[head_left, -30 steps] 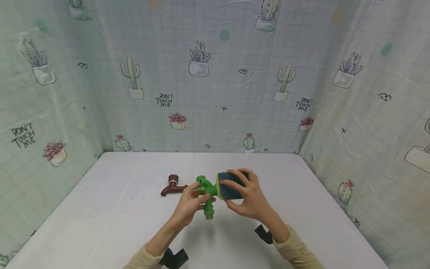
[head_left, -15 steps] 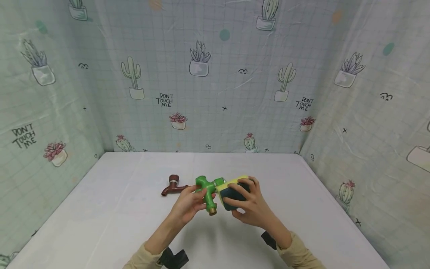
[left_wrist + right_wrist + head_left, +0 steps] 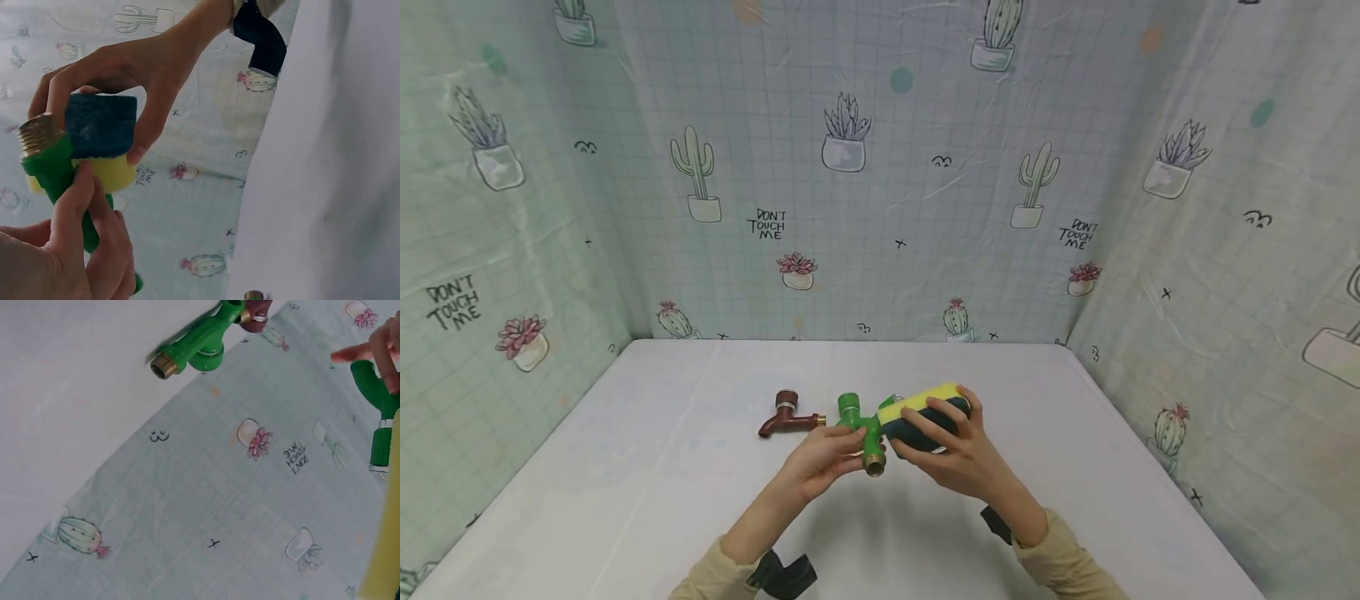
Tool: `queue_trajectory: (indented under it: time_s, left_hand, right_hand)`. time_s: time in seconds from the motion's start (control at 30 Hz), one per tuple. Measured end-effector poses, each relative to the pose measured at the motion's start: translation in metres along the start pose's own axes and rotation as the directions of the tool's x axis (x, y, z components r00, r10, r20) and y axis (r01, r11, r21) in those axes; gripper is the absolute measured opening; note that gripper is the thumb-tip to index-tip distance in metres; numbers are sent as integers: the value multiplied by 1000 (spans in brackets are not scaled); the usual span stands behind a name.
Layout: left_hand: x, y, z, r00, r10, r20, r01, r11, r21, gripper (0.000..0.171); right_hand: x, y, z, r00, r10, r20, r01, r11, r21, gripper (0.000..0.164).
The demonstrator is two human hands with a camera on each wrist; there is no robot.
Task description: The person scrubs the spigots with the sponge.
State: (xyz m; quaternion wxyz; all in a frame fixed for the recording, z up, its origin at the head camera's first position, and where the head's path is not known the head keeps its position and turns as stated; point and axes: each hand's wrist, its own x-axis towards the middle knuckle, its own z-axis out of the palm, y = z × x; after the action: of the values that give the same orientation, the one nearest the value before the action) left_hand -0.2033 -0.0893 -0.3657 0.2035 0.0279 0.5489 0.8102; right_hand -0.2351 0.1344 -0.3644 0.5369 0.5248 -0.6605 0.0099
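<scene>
My left hand [image 3: 829, 454] pinches a green tap [image 3: 871, 435], its brass threaded end pointing down toward me. In the left wrist view that tap [image 3: 53, 165] lies between the thumb and fingers. My right hand [image 3: 958, 442] grips a sponge [image 3: 936, 404] with a yellow foam side and a dark blue scouring side. The yellow face is up, and one end of the sponge lies against the held tap. In the right wrist view the tap's handle [image 3: 382, 447] has silver bands. A second green tap [image 3: 206, 337] lies on the table behind the left hand.
A brown tap [image 3: 786, 417] lies on the white table [image 3: 700, 467], left of the second green tap. Printed fabric walls [image 3: 880, 208] enclose the table at the back and sides. Black wrist mounts [image 3: 788, 575] sit on both forearms.
The sponge has rolled in my right hand, so its yellow side now faces up. The held tap has turned, its brass end facing more toward me. The taps on the table have not moved.
</scene>
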Motion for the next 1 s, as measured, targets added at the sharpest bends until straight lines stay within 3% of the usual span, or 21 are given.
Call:
queue_trajectory:
  time_s: [0.1,0.27,0.47,0.63,0.83,0.9,1.0]
  left_hand:
    - [1,0,0,1000,1,-2,-1,996,87,59]
    - [2,1,-1,997,-57,59,46,984,175,60]
    - [3,1,-3,984,-145,104,129,981,143,58]
    - [2,2,-3,985,-116,127,98,986,135,60]
    - [3,0,-7,991,-71,112,57,991,125,61]
    - [3,-2,-8,992,-55,110,40,990,136,60]
    - [4,-6,-8,994,7,110,-28,982,187,57]
  right_hand:
    - [0,-1,0,999,-39,9,39,999,-34,25]
    - [-4,-4,3,997,-64,32,65,997,-28,26]
    - [-11,-3,7,998,-33,-62,38,997,72,20]
    - [-10,1,7,995,40,-93,-20,977,211,21]
    - [-10,7,4,980,191,48,-194,896,399,33]
    - [-10,9,3,960,254,120,-281,860,425,36]
    - [-8,12,1,905,351,240,-424,793,438,39]
